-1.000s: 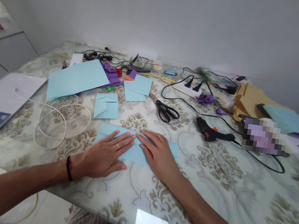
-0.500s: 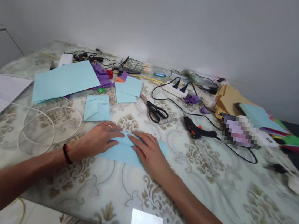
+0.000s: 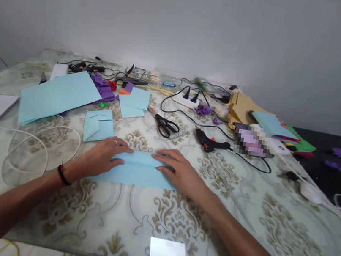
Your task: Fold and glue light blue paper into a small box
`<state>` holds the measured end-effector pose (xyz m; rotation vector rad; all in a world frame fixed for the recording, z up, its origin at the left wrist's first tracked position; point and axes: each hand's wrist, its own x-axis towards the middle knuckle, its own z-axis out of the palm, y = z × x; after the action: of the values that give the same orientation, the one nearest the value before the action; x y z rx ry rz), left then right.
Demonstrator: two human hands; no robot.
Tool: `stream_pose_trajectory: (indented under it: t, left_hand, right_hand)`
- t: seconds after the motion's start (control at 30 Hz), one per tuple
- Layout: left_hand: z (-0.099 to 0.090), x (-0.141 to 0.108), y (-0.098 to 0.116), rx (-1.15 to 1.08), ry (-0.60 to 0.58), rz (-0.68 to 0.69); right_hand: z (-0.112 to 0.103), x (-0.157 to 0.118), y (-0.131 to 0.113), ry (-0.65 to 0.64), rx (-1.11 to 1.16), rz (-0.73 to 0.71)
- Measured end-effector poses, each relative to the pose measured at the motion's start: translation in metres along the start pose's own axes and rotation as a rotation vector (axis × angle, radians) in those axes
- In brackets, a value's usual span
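A light blue paper strip [image 3: 138,174] lies flat on the patterned table, a crease or folded edge running along its far side. On its left part rests my left hand [image 3: 104,156], fingers stretched out along the fold and holding nothing. My right hand [image 3: 180,171] presses the right part in the same way, its fingers apart and pointing left. A gap of bare paper shows between the two hands. Just beyond my left hand lies a folded blue paper square [image 3: 98,126] with creases. Black-handled scissors [image 3: 166,125] lie farther back, past the strip.
A black glue gun [image 3: 211,142] and its cord lie to the right, near a phone [image 3: 248,140]. Large blue sheets [image 3: 60,96] and a looped white cable [image 3: 47,156] are at the left. A power strip [image 3: 185,100] stands at the back.
My hands have slid apart along the fold, the left one leftward and the right one rightward, baring more of the strip. The view has turned slightly right.
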<state>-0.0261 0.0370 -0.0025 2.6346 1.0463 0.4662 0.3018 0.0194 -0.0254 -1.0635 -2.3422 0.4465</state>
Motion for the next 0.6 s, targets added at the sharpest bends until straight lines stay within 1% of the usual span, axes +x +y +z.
stream_pose_trajectory:
  t: [0.13, 0.2, 0.27, 0.43, 0.6]
  left_hand:
    - [0.002, 0.006, 0.003, 0.034, -0.010, 0.102]
    - [0.005, 0.009, 0.005, 0.039, -0.010, 0.159]
    - [0.010, 0.013, 0.007, 0.047, 0.002, 0.185]
    - [0.018, 0.017, 0.007, 0.060, 0.061, 0.177]
    - [0.016, 0.021, 0.011, 0.067, 0.072, 0.151]
  right_hand:
    - [-0.001, 0.000, 0.003, 0.004, 0.041, 0.035]
    - [-0.001, 0.001, 0.003, 0.013, 0.066, 0.049]
    - [-0.001, 0.002, 0.002, 0.020, 0.081, 0.060]
    - [-0.003, 0.005, 0.000, 0.021, 0.082, 0.070]
    - [-0.007, 0.009, -0.003, 0.001, 0.063, 0.090]
